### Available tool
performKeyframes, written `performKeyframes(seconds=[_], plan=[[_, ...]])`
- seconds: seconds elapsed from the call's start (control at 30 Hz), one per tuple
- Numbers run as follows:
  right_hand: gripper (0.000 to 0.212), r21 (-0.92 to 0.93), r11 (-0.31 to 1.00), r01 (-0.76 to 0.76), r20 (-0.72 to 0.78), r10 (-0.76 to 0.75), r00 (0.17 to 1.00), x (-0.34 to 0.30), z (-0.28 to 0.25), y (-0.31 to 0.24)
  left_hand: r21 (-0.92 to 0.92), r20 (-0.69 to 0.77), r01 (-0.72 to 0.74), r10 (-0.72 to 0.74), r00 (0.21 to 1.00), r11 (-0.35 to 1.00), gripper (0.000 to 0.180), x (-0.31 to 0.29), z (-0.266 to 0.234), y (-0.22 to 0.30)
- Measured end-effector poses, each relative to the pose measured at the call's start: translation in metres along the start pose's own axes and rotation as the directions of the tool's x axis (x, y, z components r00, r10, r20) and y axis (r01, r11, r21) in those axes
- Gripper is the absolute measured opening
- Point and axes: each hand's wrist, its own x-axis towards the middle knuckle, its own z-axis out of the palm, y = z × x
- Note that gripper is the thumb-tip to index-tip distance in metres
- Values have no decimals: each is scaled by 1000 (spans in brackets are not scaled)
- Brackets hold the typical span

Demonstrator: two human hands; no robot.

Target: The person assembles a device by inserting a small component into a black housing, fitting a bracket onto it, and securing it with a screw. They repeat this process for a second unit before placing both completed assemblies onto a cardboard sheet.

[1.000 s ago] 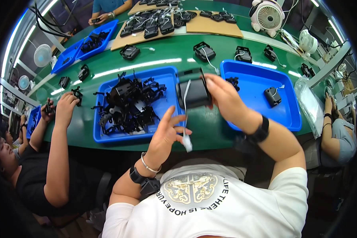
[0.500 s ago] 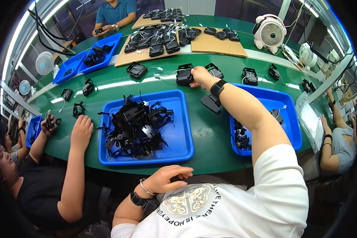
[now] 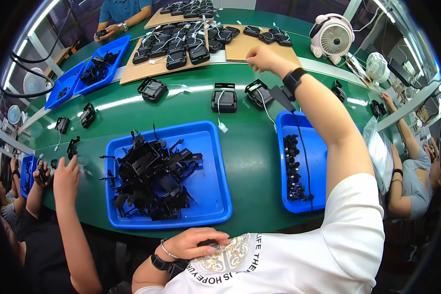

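Note:
My right hand (image 3: 269, 60) is stretched out above the near edge of the cardboard sheet (image 3: 284, 55), its fingers curled, with nothing showing in them. A black band circles that wrist, and a dark flat piece with a cable hangs beside it. Below sit two black boxy units in open frames: one (image 3: 224, 101) with a white lead, the other (image 3: 259, 94) nearer the wrist. My left hand (image 3: 196, 242) rests against my shirt, fingers stretched out and thumb apart; a dark patch between them is unclear. In front of it stands a blue tray (image 3: 215, 196) heaped with black brackets (image 3: 152, 171).
Another blue tray (image 3: 283, 198) with small black parts lies under my right forearm. Black units with white leads (image 3: 176, 46) cover cardboard at the back. A pink fan (image 3: 334, 39) stands far right. A co-worker's hand (image 3: 66, 179) is at left; other people sit around the table.
My right hand has let go of the black unit and moved farther back and right. That unit stands on the table, its lead toward me. My left hand has drawn closer to my shirt.

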Motion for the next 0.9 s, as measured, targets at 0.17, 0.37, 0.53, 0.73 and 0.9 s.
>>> performKeyframes(seconds=[0.17,0.37,0.53,0.73,0.9], plan=[[26,-225,974,12,-12,-15,1000,88,-11,-14,-170,7,-2,3,1000,985,39,3,-2,5],[32,-165,973,-161,-308,104,946,189,22,0,-378,-58,6,-30,998,926,37,-7,-1,-8],[35,43,997,62,-529,-30,848,244,61,47,-487,-92,-34,-12,996,873,37,-16,5,-24],[34,-55,989,139,-426,-150,892,262,57,57,-482,-118,-89,36,992,872,38,-23,10,-39],[28,-118,990,-80,-566,-1,825,211,73,4,-511,-139,-132,70,988,849,39,-23,8,-40]])
